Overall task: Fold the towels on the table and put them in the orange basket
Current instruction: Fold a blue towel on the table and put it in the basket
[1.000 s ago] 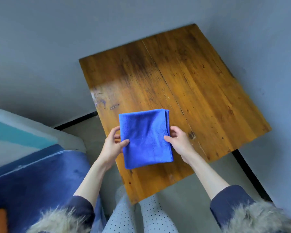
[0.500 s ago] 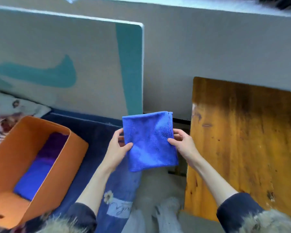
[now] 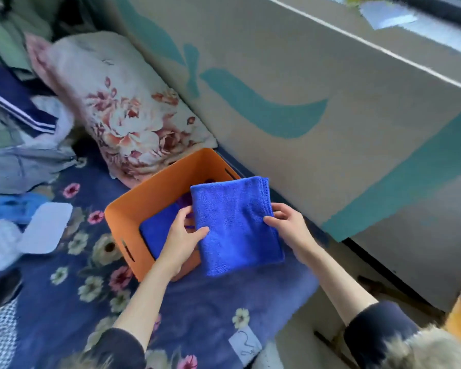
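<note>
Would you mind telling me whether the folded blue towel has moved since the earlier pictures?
Yes. Both hands have carried the folded blue towel leftward off the wooden table; it is now held above the orange plastic basket.

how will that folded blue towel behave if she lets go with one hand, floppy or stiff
Probably floppy: the folded blue towel is soft, fuzzy cloth, and its near edge already sags below the left hand and right hand. The layers would likely slide open, since only pinches at both sides keep them stacked. It looks light, held by fingertips above the orange basket.
</note>
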Action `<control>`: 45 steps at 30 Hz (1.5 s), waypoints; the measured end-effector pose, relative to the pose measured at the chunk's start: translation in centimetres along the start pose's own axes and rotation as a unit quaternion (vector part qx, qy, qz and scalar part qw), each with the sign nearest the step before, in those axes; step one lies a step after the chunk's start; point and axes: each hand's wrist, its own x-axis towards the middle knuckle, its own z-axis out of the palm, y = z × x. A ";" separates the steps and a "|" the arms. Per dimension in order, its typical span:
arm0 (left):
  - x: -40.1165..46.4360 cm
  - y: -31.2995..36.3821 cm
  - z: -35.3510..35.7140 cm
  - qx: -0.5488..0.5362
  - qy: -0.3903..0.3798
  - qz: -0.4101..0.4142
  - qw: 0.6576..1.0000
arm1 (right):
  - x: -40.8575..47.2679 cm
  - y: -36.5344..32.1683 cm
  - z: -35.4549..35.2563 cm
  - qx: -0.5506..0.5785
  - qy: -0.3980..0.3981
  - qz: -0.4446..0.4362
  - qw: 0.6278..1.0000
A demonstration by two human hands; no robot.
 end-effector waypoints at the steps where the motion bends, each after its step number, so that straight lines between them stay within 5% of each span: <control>1: 0.9 -0.3 -1.3 -0.002 0.024 -0.006 1.000 | 1.4 -0.9 1.5 -0.016 -0.016 -0.002 1.000; 7: 6.8 -3.8 -7.6 0.008 0.150 -0.083 0.985 | 11.2 -2.8 11.5 -0.107 -0.120 0.012 0.987; 14: 12.5 -11.2 -8.2 0.152 0.241 -0.195 0.939 | 19.4 3.0 20.0 -0.212 -0.184 0.076 0.957; 24: 15.9 -18.3 -7.3 0.251 0.302 -0.262 0.881 | 24.9 10.4 25.1 -0.261 -0.228 0.108 0.932; 30: 16.3 -19.4 -6.8 0.278 0.306 -0.237 0.879 | 25.9 11.6 25.5 -0.255 -0.236 0.097 0.933; 33: 15.9 -19.7 -6.5 0.344 0.248 -0.204 0.882 | 25.1 11.7 25.1 -0.334 -0.210 -0.006 0.919; 35: 15.6 -20.0 -6.3 0.422 0.158 -0.167 0.877 | 24.2 11.5 24.7 -0.455 -0.204 -0.184 0.847; 37: 15.8 -20.3 -6.6 0.482 0.071 -0.158 0.859 | 24.1 11.4 24.5 -0.579 -0.261 -0.335 0.696; 39: 16.6 -20.7 -7.3 0.517 0.021 -0.171 0.838 | 24.9 11.6 24.5 -0.658 -0.315 -0.398 0.557; 40: 16.9 -21.0 -7.7 0.524 0.008 -0.182 0.832 | 25.6 11.8 24.5 -0.683 -0.323 -0.402 0.517; 45: 17.8 -22.9 -7.5 0.548 0.005 -0.202 0.811 | 28.1 13.6 24.7 -0.721 -0.321 -0.359 0.498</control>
